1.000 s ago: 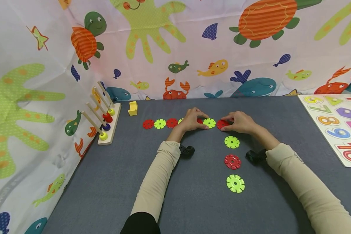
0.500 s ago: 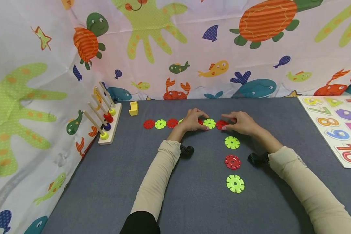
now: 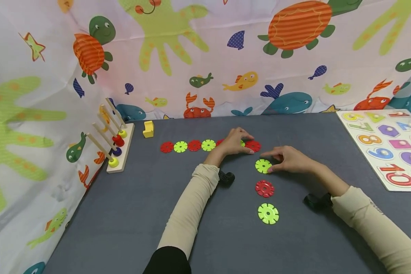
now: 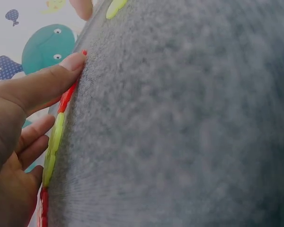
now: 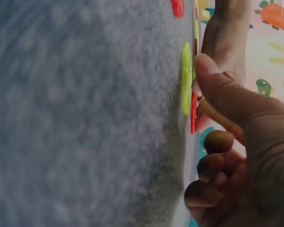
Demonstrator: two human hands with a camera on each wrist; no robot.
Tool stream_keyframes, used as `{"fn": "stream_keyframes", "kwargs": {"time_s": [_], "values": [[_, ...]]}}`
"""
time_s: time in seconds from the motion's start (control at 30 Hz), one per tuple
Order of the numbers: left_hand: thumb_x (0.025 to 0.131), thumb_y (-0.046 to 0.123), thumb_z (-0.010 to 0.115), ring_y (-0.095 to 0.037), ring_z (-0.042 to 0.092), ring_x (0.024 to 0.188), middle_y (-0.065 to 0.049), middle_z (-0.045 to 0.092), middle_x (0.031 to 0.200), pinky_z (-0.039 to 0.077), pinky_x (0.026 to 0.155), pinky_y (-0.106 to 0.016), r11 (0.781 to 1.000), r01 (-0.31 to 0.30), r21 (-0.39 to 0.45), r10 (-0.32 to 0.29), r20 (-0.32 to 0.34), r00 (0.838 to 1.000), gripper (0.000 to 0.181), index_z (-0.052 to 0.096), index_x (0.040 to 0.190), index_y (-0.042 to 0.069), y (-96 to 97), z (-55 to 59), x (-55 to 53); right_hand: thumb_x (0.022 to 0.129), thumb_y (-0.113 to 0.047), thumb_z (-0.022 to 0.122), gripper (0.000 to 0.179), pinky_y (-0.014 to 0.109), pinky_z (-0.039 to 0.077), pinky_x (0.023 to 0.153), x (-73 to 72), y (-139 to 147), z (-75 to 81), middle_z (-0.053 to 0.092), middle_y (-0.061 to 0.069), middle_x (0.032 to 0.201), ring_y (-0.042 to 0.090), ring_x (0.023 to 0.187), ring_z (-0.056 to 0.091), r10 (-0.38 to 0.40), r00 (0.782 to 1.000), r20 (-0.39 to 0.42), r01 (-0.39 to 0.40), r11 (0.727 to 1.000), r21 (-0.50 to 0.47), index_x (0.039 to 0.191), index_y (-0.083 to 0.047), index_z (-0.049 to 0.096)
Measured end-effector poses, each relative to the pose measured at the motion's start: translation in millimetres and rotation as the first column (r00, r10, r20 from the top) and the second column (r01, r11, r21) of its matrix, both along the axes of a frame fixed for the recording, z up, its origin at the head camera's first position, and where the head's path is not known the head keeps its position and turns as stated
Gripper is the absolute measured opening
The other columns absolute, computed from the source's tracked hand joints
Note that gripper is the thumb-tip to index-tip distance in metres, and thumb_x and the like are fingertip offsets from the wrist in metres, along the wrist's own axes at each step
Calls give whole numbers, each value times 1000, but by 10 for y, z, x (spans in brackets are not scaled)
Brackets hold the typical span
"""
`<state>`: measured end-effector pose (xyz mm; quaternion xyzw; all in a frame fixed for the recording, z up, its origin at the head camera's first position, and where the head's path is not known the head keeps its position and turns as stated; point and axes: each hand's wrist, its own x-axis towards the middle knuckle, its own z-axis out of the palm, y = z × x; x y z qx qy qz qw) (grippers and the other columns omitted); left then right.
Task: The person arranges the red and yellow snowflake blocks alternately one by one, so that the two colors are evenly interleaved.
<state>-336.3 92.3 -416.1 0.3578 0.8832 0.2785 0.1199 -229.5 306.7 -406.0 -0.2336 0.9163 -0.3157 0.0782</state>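
Notched plastic discs, alternating red and green, form a row with a column below its right end. My left hand (image 3: 230, 144) is at that end, thumb and index finger holding the edges of the last red disc (image 3: 252, 145). Its thumb lies along the red disc (image 4: 66, 97) in the left wrist view, beside a green disc (image 4: 53, 149). My right hand (image 3: 291, 160) is spread around the top green disc (image 3: 263, 166) of the column, thumb at its right edge and index finger just above it. Lower down lie a red disc (image 3: 265, 188) and a green disc (image 3: 268, 214).
A wooden peg stand (image 3: 125, 152) with coloured beads is at the left, near a small yellow block (image 3: 148, 129). A number and shape puzzle board (image 3: 370, 131) lies at the right. A printed sea-animal cloth (image 3: 178, 91) stands behind the grey table (image 3: 130, 220).
My left hand has moved right along the row, from beside a green disc to the last red disc. My right hand has left that red disc and come down to the column's top green disc.
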Motion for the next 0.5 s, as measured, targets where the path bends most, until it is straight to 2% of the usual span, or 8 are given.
{"fn": "stream_keyframes", "kwargs": {"time_s": [0.1, 0.3, 0.5], "values": [[75, 35, 75, -19, 36, 117, -3, 45, 125, 35, 97, -32, 1000, -5, -1, 5, 1, 1000, 47, 63, 118, 21, 10, -23, -9, 72, -32, 77, 53, 23, 25, 53, 1, -12, -16, 36, -2, 68, 8, 58, 32, 13, 1000, 28, -13, 1000, 20, 120, -16, 63], [75, 33, 75, -20, 36, 116, -5, 45, 124, 35, 96, -32, 1000, -5, 8, 4, 11, 1000, 45, 64, 117, 20, 12, -23, -19, 71, -39, 76, 58, 23, 22, 53, -28, -13, -54, 35, -2, 69, 9, 59, 30, 7, 999, 34, -9, 998, 67, 123, -19, 61], [74, 33, 76, -19, 36, 117, -4, 46, 124, 34, 97, -31, 1000, -9, 9, 9, 11, 1000, 47, 64, 117, 20, 7, -26, -22, 71, -37, 76, 52, 23, 21, 53, -51, -12, -77, 32, -1, 69, 9, 59, 29, 8, 999, 45, -9, 999, 34, 118, -19, 65]]}}
